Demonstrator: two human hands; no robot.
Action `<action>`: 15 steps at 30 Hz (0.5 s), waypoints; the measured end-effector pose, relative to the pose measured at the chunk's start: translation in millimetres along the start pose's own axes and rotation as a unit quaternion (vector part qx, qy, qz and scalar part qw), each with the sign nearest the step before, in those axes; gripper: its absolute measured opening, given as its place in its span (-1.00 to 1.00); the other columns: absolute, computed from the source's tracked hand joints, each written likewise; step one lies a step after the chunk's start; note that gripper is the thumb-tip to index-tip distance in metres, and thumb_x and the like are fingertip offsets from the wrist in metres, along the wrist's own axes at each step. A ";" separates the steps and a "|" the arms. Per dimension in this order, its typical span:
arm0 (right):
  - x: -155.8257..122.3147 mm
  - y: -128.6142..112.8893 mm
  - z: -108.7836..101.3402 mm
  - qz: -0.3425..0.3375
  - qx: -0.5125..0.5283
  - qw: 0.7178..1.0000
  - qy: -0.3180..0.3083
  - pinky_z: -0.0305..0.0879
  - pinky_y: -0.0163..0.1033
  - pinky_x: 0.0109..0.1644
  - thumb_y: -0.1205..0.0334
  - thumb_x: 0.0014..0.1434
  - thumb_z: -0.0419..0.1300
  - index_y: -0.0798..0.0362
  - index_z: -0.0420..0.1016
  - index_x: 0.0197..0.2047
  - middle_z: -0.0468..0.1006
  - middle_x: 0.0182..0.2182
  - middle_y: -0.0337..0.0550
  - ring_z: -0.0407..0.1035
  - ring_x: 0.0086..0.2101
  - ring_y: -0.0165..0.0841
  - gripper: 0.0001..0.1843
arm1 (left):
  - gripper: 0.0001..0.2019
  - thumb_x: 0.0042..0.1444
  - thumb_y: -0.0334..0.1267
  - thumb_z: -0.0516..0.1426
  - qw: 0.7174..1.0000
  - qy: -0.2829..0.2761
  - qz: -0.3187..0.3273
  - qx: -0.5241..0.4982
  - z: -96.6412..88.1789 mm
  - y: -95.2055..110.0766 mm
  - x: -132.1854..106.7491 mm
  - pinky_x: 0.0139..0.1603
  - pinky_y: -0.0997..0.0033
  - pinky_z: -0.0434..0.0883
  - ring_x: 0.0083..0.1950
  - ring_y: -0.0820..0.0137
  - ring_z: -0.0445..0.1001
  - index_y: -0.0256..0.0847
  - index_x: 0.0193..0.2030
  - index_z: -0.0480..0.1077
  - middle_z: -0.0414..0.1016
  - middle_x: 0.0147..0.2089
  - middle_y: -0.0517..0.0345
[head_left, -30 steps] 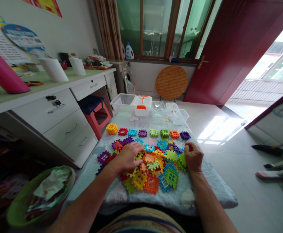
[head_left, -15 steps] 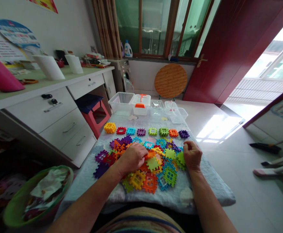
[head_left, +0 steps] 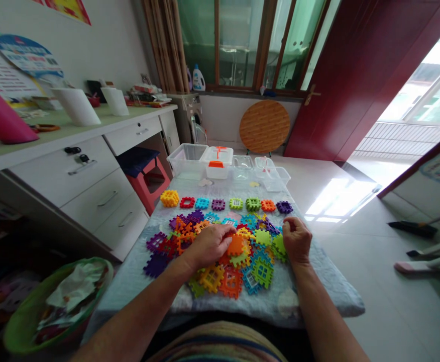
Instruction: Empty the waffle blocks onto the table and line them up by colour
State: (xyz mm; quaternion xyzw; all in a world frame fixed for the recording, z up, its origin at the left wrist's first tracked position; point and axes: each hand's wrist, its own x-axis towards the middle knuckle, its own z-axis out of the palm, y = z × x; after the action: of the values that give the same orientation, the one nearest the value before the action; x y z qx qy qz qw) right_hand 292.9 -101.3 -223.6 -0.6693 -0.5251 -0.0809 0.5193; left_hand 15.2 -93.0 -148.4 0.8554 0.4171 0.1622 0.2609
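Note:
My left hand (head_left: 213,245) pinches an orange square building tile (head_left: 235,245) with notched edges, above a heap of mixed-colour tiles on the cloth-covered table. Beneath it lie a lime tile (head_left: 238,260) and other pieces, partly hidden by the hand. At the heap's right edge, beside a green tile (head_left: 279,247), my right hand (head_left: 297,241) is curled into a fist; whatever may be inside is hidden. Window tiles lie at the near side: a yellow one (head_left: 211,278), an orange-red one (head_left: 231,282) and a green one (head_left: 262,272).
Beyond the heap runs a row of small stacks sorted by colour, from yellow (head_left: 170,198) to purple (head_left: 284,207). Clear plastic boxes (head_left: 188,160) stand at the table's far end, one with an orange latch (head_left: 216,164). A green basket (head_left: 20,322) is on the floor at left.
My left hand has lifted the orange tile slightly from the heap and tilted it, so its face shows more. The right fist stays by the heap's edge.

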 end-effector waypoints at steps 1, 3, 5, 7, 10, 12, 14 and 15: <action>-0.2 0.0 -0.1 0.000 0.001 1.000 0.000 0.28 -0.26 -0.29 0.24 0.09 0.07 0.04 0.48 -0.42 0.48 -0.50 -0.20 0.35 -0.48 -0.35 -0.82 | -0.75 0.19 -0.31 0.04 0.999 0.004 0.001 0.034 3.6 -0.5 1.6 0.04 0.25 0.37 -0.06 0.25 0.50 -0.16 -0.05 0.47 0.59 -0.08 0.07; -0.6 0.2 -0.3 -0.001 0.003 1.000 -0.001 0.28 -0.26 -0.29 0.24 0.09 0.07 0.05 0.48 -0.42 0.48 -0.50 -0.20 0.36 -0.48 -0.35 -0.82 | -0.75 0.18 -0.33 0.05 0.995 0.023 0.003 0.093 6.4 -4.0 4.1 0.11 0.15 0.32 -0.03 0.21 0.47 -0.16 -0.05 0.47 0.57 -0.07 0.05; -0.8 0.3 -0.4 -0.004 0.005 1.000 -0.002 0.27 -0.26 -0.29 0.25 0.09 0.07 0.05 0.48 -0.42 0.48 -0.50 -0.20 0.35 -0.47 -0.35 -0.82 | -0.74 0.17 -0.35 0.06 0.991 0.048 0.006 0.125 1.4 -11.3 4.6 0.15 0.11 0.29 0.02 0.19 0.44 -0.17 -0.03 0.47 0.55 -0.04 0.03; -1.0 0.3 -0.6 -0.005 0.008 1.000 -0.003 0.27 -0.27 -0.28 0.25 0.09 0.07 0.05 0.48 -0.42 0.47 -0.50 -0.21 0.35 -0.47 -0.35 -0.82 | -0.72 0.16 -0.38 0.05 0.989 0.064 0.002 0.132 -11.0 -22.1 2.5 0.17 0.13 0.28 0.07 0.19 0.41 -0.19 -0.02 0.45 0.52 0.01 0.00; -0.9 0.0 -0.5 -0.007 0.010 1.000 -0.006 0.26 -0.26 -0.29 0.25 0.10 0.07 0.05 0.48 -0.42 0.47 -0.50 -0.21 0.34 -0.48 -0.35 -0.82 | -0.69 0.14 -0.35 0.07 0.991 0.026 -0.022 0.126 -34.2 -40.9 -5.1 0.20 0.19 0.27 0.12 0.19 0.39 -0.24 0.02 0.43 0.47 0.07 -0.05; -0.8 -0.3 -0.2 -0.008 0.009 1.000 -0.009 0.26 -0.26 -0.30 0.24 0.09 0.07 0.05 0.48 -0.42 0.48 -0.49 -0.20 0.35 -0.48 -0.35 -0.82 | -0.63 0.09 -0.29 0.12 0.992 -0.024 -0.037 0.120 -45.0 -50.7 -11.1 0.20 0.21 0.29 0.12 0.18 0.39 -0.25 0.06 0.41 0.46 0.09 -0.05; -0.7 -0.6 0.0 -0.008 0.009 1.000 -0.011 0.26 -0.26 -0.30 0.24 0.09 0.07 0.05 0.48 -0.42 0.49 -0.49 -0.19 0.35 -0.48 -0.35 -0.82 | -0.59 0.04 -0.25 0.16 0.990 -0.055 -0.044 0.118 -48.3 -56.2 -15.6 0.17 0.24 0.31 0.10 0.19 0.41 -0.22 0.07 0.40 0.46 0.07 -0.02; -0.6 -0.7 0.1 -0.007 0.010 1.000 -0.011 0.26 -0.26 -0.30 0.24 0.09 0.07 0.05 0.48 -0.42 0.50 -0.48 -0.19 0.35 -0.48 -0.35 -0.82 | -0.59 0.03 -0.24 0.17 0.990 -0.059 -0.045 0.119 -47.6 -57.3 -16.8 0.15 0.26 0.32 0.08 0.20 0.42 -0.20 0.07 0.40 0.47 0.05 -0.01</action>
State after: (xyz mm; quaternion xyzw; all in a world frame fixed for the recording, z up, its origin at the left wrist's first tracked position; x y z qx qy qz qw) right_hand 292.0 -101.7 -223.6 -0.6614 -0.5365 -0.0720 0.5191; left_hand -54.5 -62.1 -144.2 0.8686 0.4558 0.0488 0.1882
